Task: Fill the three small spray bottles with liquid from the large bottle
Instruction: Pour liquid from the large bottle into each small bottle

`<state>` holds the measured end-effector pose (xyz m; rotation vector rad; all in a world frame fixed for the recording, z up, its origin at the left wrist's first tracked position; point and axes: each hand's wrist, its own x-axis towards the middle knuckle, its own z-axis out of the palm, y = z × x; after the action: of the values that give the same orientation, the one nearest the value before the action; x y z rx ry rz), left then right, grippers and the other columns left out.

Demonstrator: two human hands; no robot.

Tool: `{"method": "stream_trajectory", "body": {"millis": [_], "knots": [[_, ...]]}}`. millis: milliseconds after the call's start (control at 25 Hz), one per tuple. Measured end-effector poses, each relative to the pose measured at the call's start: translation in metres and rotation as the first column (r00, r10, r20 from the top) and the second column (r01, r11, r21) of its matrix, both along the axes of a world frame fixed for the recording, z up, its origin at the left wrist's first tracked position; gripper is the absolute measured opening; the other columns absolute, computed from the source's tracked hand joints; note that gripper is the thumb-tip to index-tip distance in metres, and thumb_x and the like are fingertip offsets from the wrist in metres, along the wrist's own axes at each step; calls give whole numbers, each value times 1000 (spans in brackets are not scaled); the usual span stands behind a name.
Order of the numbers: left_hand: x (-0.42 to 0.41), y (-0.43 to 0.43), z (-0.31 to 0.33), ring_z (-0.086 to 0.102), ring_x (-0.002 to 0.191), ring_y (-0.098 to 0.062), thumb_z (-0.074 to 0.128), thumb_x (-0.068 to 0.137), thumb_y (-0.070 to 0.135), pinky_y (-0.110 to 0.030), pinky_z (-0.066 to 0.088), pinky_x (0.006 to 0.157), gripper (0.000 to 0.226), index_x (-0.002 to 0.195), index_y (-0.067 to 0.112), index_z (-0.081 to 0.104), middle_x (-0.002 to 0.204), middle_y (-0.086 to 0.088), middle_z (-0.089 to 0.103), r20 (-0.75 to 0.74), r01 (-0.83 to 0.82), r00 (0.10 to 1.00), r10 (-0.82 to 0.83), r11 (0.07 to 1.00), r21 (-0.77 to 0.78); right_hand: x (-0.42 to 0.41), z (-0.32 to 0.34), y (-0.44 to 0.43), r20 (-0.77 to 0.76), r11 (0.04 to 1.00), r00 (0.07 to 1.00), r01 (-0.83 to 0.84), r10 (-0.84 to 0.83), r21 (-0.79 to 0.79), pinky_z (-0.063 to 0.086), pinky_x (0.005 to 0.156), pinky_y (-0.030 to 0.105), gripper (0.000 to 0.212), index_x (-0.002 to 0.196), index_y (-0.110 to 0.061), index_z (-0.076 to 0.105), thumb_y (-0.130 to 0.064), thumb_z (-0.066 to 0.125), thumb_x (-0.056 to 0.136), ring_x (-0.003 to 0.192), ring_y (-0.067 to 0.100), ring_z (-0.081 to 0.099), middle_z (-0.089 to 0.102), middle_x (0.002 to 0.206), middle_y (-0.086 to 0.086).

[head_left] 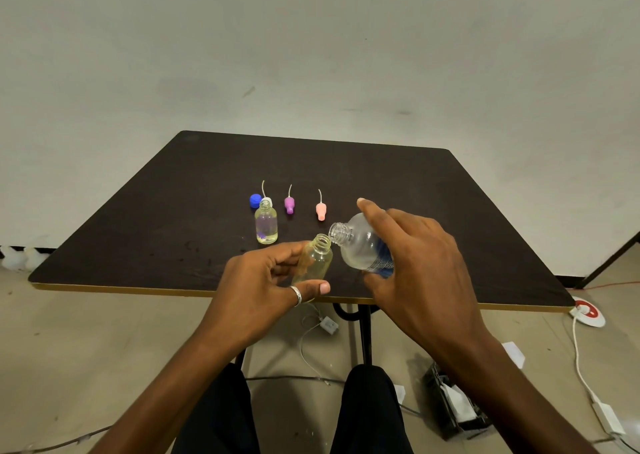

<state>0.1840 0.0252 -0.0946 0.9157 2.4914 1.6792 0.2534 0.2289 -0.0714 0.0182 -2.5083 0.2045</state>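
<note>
My left hand (263,285) grips a small clear yellowish bottle (313,258), uncapped and tilted a little to the right, above the table's near edge. My right hand (415,266) holds the large clear bottle (360,246) with a blue label, tipped leftward so its open mouth sits just above the small bottle's mouth. Another small open bottle (266,224) holding clear liquid stands on the dark table (381,183) to the left. Behind it lie a blue cap (255,200), a white spray top (266,197), a purple spray top (289,203) and a pink spray top (321,209). Only two small bottles are visible.
The table's gold-trimmed front edge (138,288) runs below my hands. On the floor lie white cables (578,360), a white and red round object (587,310) at the right and a dark box (453,405) beside my right knee. A plain wall stands behind.
</note>
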Motion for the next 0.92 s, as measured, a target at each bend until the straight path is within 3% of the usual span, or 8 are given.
{"method": "stream_trajectory", "body": {"millis": [360, 560, 920], "knots": [[1, -1, 2, 66, 92, 13, 87, 68, 28, -2, 47, 80, 52, 111, 48, 64, 92, 41, 67, -11, 19, 1000, -19, 1000, -21, -1, -1, 2, -49, 998, 999, 1, 1, 57, 52, 85, 56, 95, 140, -19, 46, -25, 91, 57, 104, 35, 62, 65, 118, 12], [-1, -2, 0, 68, 94, 9, 87, 69, 25, -9, 51, 86, 53, 114, 45, 67, 97, 28, 73, 17, 33, 999, -33, 999, 1, -1, -1, 1, -58, 997, 998, -4, 9, 78, 51, 86, 55, 94, 139, -20, 46, -21, 91, 57, 106, 34, 60, 64, 119, 11], [-1, -2, 2, 68, 93, 10, 85, 72, 26, -7, 50, 84, 52, 109, 54, 61, 99, 34, 70, 17, 58, 998, -57, 998, -27, -3, -2, 1, -95, 993, 995, 14, -3, 115, 52, 85, 53, 93, 136, -18, 53, -19, 93, 52, 103, 35, 62, 65, 116, 12]]}}
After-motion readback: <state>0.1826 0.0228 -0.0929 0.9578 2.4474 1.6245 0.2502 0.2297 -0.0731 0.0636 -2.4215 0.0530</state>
